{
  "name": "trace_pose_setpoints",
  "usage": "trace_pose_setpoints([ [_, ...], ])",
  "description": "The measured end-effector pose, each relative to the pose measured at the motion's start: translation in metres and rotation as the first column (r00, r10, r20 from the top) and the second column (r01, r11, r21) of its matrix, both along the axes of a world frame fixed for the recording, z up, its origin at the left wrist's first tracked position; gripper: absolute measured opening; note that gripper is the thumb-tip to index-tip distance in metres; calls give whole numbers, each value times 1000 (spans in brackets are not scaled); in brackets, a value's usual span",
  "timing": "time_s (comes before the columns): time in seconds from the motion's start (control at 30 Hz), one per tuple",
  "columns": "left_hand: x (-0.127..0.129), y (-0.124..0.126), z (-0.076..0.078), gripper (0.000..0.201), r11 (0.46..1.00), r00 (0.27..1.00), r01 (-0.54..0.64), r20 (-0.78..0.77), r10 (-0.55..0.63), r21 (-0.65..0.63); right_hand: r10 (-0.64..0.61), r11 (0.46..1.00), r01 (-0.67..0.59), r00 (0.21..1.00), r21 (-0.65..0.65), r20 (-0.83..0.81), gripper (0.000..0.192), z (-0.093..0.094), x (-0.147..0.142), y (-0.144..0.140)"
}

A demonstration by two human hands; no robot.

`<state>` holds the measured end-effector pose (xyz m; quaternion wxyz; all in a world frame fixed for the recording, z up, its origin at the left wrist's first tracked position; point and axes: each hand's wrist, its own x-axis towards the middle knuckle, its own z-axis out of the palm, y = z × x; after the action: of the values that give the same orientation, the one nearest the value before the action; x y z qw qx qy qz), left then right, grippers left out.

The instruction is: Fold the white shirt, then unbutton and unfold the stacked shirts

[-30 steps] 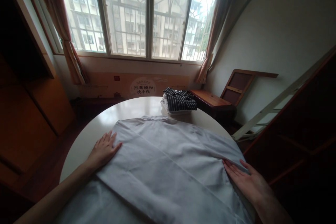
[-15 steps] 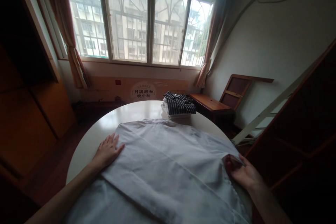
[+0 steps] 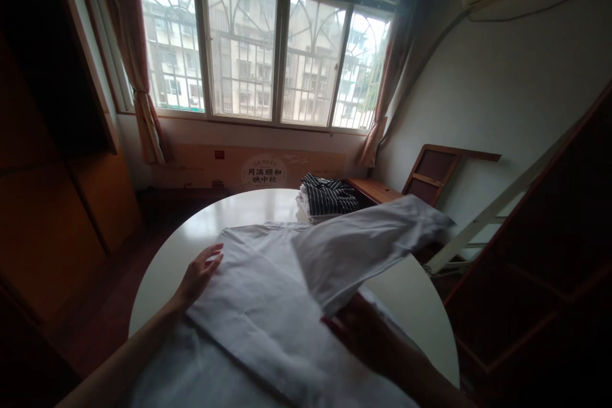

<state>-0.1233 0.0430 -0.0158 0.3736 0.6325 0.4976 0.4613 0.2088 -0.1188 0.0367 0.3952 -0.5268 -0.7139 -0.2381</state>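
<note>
A white shirt (image 3: 258, 306) lies spread on a round white table (image 3: 162, 268), its collar end pointing toward the window. My left hand (image 3: 198, 277) is at the shirt's left edge, fingers extended and a little curved, not gripping it. My right hand (image 3: 368, 331) holds the shirt's right side, raised over the body. From that hand the white sleeve (image 3: 373, 242) swings up and out to the right, its far end blurred. Folded cloth and shadow partly hide my right fingers.
Behind the shirt stands a stack of folded clothes (image 3: 329, 196), a black striped garment on top. A wooden bench (image 3: 375, 189) is past the table, with a white ladder (image 3: 482, 223) to the right. Orange cabinets (image 3: 102, 204) stand on the left.
My right hand has moved left and inward from the shirt's right edge, lifting that side and its sleeve off the table. My left hand's fingers have drawn closer together at the left edge.
</note>
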Motion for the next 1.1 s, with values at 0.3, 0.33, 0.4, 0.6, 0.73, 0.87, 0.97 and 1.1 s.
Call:
trace_pose_setpoints([
  [0.3,-30,-50,22,53,763,654,460,755,55,-454,152,717,-262,963,-646,-222,28,-13,50,28],
  [0.33,-30,-52,23,50,774,639,448,766,74,-448,62,751,-201,970,-629,-235,27,-14,62,39],
  [0.4,-29,-52,24,42,797,626,389,767,139,-462,-137,755,-56,961,-653,-241,26,-17,79,57],
  [0.6,-17,-31,21,13,758,743,171,588,320,-629,-232,633,61,966,-771,-114,28,-27,68,78],
  [0.73,-6,-11,13,6,780,850,5,414,326,-625,-281,603,191,959,-774,18,15,-28,50,82],
  [0.87,8,5,8,9,870,864,-78,402,303,-487,-320,621,167,946,-766,-53,9,-28,56,95],
  [0.97,24,18,9,10,912,858,-92,434,277,-399,-414,632,194,903,-750,-115,13,-29,68,111],
  [1.1,44,36,11,11,942,831,-70,504,237,-329,-512,649,276,848,-709,-139,19,-36,78,128],
])
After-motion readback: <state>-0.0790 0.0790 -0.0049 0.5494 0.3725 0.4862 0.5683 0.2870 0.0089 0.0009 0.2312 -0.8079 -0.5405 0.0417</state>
